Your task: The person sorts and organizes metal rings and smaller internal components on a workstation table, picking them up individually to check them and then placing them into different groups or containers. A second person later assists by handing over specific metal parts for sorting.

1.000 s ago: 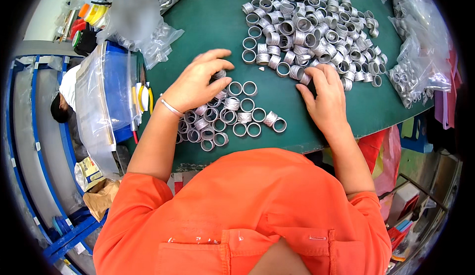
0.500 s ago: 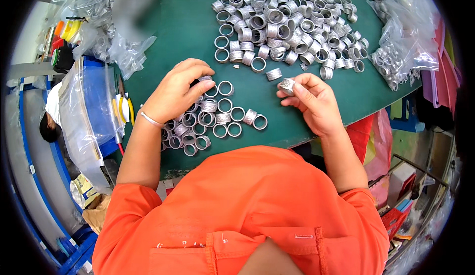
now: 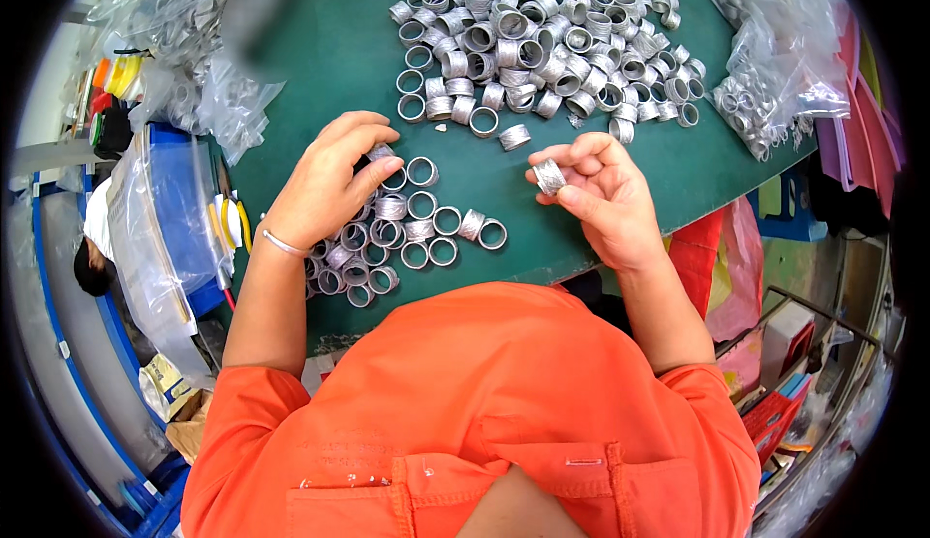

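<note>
Right hand [image 3: 612,199]: a second ago we had it at the lower edge of the big pile [image 3: 508,52] — now it is right of centre, apart from the pile, with a metal ring [image 3: 548,177].
Right fingers: thumb and bent fingers pinch that ring, its silvery outer face towards us.
Left hand [image 3: 329,184]: left of centre, over the small group [image 3: 390,207]; its fingers are bent around another ring — we cannot tell whether they grip it.
Loose ring [image 3: 514,137]: near centre, on the green table [image 3: 475,184], just below the big pile.
Bags: we see clear plastic ones with silvery parts, upper left [image 3: 194,83] and upper right [image 3: 751,102].
Bracelet [image 3: 287,245]: on our left wrist.
</note>
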### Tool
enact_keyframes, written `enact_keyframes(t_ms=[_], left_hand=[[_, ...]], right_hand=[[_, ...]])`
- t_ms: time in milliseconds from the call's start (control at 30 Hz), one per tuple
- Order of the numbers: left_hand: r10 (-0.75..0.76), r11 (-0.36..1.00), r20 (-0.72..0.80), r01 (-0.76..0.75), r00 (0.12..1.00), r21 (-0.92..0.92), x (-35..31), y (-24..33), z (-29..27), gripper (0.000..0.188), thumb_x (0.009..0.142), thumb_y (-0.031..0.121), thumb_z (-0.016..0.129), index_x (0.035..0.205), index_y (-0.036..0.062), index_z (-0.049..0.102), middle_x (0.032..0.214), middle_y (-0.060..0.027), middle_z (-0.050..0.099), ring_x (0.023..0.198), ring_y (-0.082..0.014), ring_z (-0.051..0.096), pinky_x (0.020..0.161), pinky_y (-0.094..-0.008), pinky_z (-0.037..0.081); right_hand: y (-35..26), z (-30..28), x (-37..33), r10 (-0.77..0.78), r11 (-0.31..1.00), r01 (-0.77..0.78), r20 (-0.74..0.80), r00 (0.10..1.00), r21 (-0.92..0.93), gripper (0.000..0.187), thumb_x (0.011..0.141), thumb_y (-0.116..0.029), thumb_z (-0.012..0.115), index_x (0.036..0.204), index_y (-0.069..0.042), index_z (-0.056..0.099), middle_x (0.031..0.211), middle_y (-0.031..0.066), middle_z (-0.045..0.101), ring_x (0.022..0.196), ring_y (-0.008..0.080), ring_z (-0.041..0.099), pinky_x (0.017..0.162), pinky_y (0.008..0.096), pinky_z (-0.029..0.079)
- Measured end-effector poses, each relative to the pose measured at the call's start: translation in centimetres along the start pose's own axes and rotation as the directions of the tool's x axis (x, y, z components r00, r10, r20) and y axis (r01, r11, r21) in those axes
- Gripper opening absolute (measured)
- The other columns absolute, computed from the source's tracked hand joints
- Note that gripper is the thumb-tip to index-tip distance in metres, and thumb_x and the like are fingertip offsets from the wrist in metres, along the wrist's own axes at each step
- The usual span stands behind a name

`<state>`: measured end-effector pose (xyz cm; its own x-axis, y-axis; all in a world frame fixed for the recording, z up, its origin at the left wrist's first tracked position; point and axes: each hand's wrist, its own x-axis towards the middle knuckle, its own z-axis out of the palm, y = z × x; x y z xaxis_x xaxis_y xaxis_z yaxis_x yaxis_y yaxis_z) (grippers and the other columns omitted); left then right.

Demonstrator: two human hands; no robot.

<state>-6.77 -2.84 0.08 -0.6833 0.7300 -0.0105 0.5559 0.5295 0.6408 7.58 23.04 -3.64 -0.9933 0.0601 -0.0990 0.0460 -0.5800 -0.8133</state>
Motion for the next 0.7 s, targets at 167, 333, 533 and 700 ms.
enact_keyframes(t_ms=[167,333,533,700], left_hand=[[0.003,1.000,-0.139,-0.002,0.990,0.001,-0.6,0.8,0.0,0.021,0.081,0.008,0.066,0.100,0.0018,0.062,0.117,-0.0131,0.057,0.106,-0.0277,0.057,0.089,-0.0331,0.044],[0.007,1.000,-0.151,-0.007,0.989,-0.003,0.2,1.3,-0.3,0.025,0.078,0.008,0.068,0.102,0.0022,0.061,0.113,-0.0123,0.058,0.098,-0.0264,0.059,0.083,-0.0325,0.047],[-0.057,0.971,-0.085,0.075,0.995,0.226,2.9,2.0,1.4,0.055,0.072,0.010,0.075,0.120,0.0048,0.049,0.108,-0.0121,0.052,0.083,-0.0262,0.060,0.072,-0.0338,0.050],[-0.024,0.992,-0.063,0.032,0.998,0.120,3.9,3.2,2.7,0.049,0.072,0.007,0.074,0.116,0.0035,0.052,0.104,-0.0128,0.051,0.086,-0.0258,0.060,0.075,-0.0337,0.049]], right_hand=[[-4.2,-4.7,-4.2,-0.325,0.778,0.156,-0.178,0.929,-0.608,0.033,0.077,0.009,0.060,0.107,-0.002,0.053,0.104,0.0064,0.056,0.095,0.0144,0.056,0.083,0.0278,0.047],[-10.5,-13.6,-13.3,-0.332,0.066,-0.562,-0.550,0.767,-0.824,0.021,0.080,-0.006,0.061,0.099,0.001,0.058,0.089,0.0091,0.059,0.080,0.0169,0.057,0.075,0.0283,0.046],[-8.9,-8.0,-6.2,-0.421,0.036,-0.227,-0.220,0.880,-0.973,0.017,0.077,0.000,0.062,0.094,0.000,0.061,0.094,0.0142,0.060,0.089,0.0290,0.060,0.079,0.0344,0.048],[-4.3,-1.7,4.4,-0.526,-0.116,0.366,0.369,0.766,-0.923,0.026,0.073,0.000,0.066,0.098,-0.003,0.061,0.098,0.0122,0.061,0.094,0.0299,0.058,0.082,0.0377,0.045]])
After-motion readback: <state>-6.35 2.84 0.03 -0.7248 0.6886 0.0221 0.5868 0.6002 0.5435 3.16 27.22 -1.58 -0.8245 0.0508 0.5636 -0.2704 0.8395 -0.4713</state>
